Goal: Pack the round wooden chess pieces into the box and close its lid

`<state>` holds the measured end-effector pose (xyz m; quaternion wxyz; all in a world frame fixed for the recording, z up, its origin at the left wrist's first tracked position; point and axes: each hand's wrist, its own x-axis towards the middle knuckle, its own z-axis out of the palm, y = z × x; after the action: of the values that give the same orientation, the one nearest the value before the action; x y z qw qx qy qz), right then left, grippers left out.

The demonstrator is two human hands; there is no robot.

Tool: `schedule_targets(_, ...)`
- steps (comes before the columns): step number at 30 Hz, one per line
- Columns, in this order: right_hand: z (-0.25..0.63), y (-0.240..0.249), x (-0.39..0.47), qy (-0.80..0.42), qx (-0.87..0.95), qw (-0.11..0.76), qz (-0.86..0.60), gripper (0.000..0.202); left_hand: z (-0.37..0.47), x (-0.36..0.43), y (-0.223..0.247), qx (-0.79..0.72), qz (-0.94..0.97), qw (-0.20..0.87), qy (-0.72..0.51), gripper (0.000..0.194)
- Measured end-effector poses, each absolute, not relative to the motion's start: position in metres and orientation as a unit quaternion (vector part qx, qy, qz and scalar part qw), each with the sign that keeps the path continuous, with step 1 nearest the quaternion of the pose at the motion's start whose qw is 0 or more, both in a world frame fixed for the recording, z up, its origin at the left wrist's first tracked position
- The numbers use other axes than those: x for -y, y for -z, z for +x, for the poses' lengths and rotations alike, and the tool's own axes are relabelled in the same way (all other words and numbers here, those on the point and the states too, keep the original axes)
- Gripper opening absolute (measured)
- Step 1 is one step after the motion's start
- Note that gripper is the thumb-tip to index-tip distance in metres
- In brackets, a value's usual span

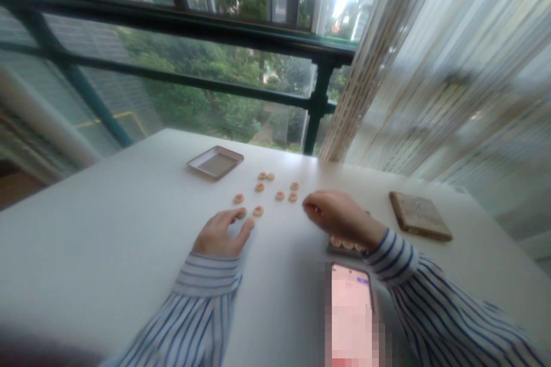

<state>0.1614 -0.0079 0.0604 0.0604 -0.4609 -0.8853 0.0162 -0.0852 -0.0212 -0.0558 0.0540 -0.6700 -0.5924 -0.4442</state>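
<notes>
Centrally, left hand (221,234) — fingers spread, flat on white table (107,241) — touches 1 round game disc (241,213); right hand (340,217) curled, grip unclear; discs show no long axis.

Nine round wooden game pieces (279,195) lie loose near the middle of the frame, with at least three more (344,242) showing just below the right hand (340,218), partly hidden. One shallow square tray (215,161) sits upper left of the pieces. One square wooden board (419,215) lies at the right. One phone (352,298) is at the bottom centre. Two hands show, the left hand (221,234) beside the pieces
</notes>
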Motion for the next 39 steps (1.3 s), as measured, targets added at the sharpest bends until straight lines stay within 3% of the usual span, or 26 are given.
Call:
schedule_targets(8,0.128,-0.041,0.001,-0.029,0.897,-0.004,-0.441,0.023,-0.088,0.017,0.073,0.596,-0.693,0.081,0.398,0.025)
schedule_targets(26,0.105,-0.019,0.0,-0.058,0.91,-0.017,-0.41,0.028,-0.086,0.014,0.075,0.634,-0.704,0.089,0.307,0.02)
schedule_targets(39,0.111,-0.024,0.003,-0.048,0.907,0.0,-0.418,0.026,-0.08,0.017,0.071,0.568,-0.713,0.149,0.382,0.021)
